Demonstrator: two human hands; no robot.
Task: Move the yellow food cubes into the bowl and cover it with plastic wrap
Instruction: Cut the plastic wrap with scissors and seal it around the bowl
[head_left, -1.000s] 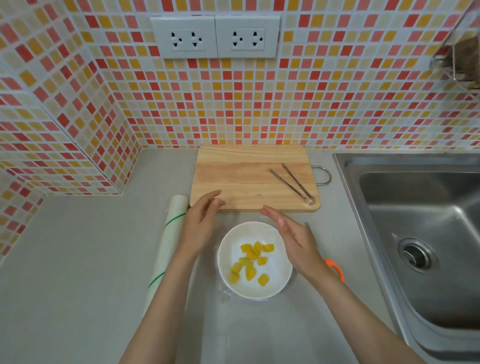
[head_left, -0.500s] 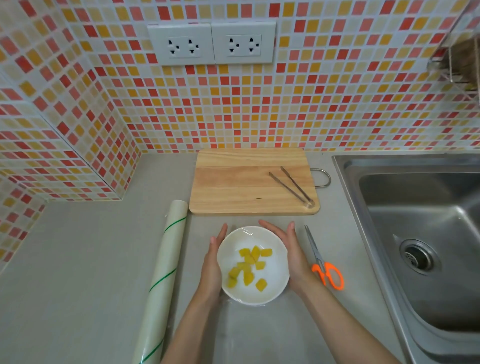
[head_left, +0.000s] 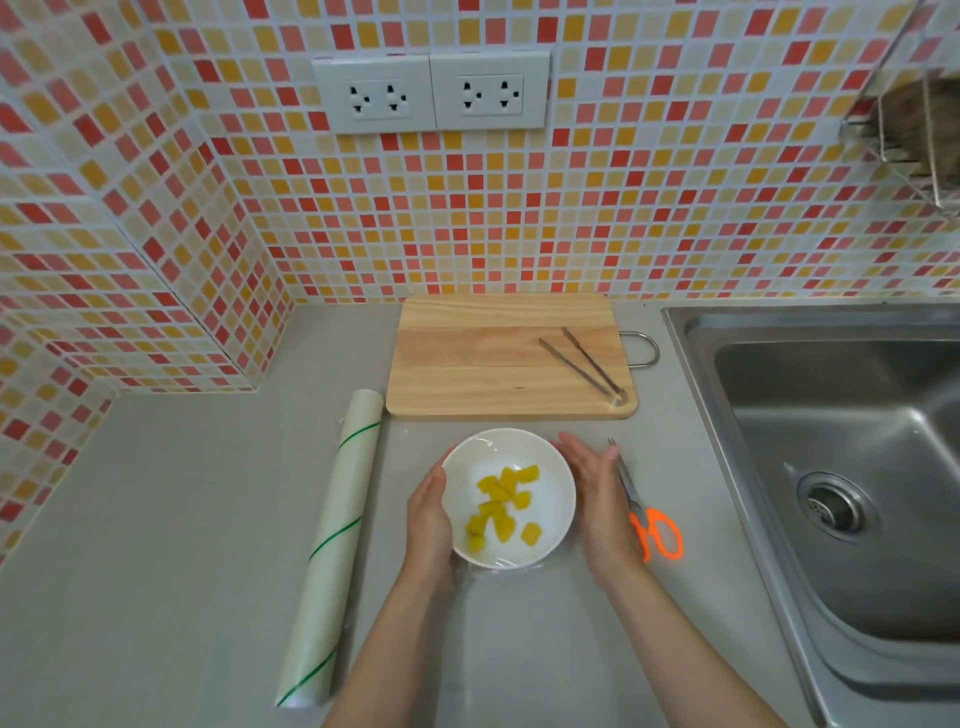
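Observation:
A white bowl (head_left: 551, 470) stands on the grey counter in front of the cutting board. Several yellow food cubes (head_left: 501, 501) lie inside it. Clear plastic wrap (head_left: 483, 445) is stretched over the bowl, with glints near the far rim and wrinkles under the near edge. My left hand (head_left: 428, 519) cups the bowl's left side, palm against it. My right hand (head_left: 597, 499) is flat with fingers straight, at the bowl's right side, its fingertips near the rim. The roll of plastic wrap (head_left: 337, 530) lies to the left of the bowl.
Metal tongs (head_left: 584, 366) rest on the wooden cutting board (head_left: 483, 364) behind the bowl. Orange-handled scissors (head_left: 657, 535) lie just right of my right hand. A steel sink (head_left: 841, 467) fills the right side. The tiled wall carries two outlets (head_left: 431, 93).
My hands came from the bowl's far rim down to its two sides. Since half a second ago the right hand has eased slightly outward; the bowl has stayed in place.

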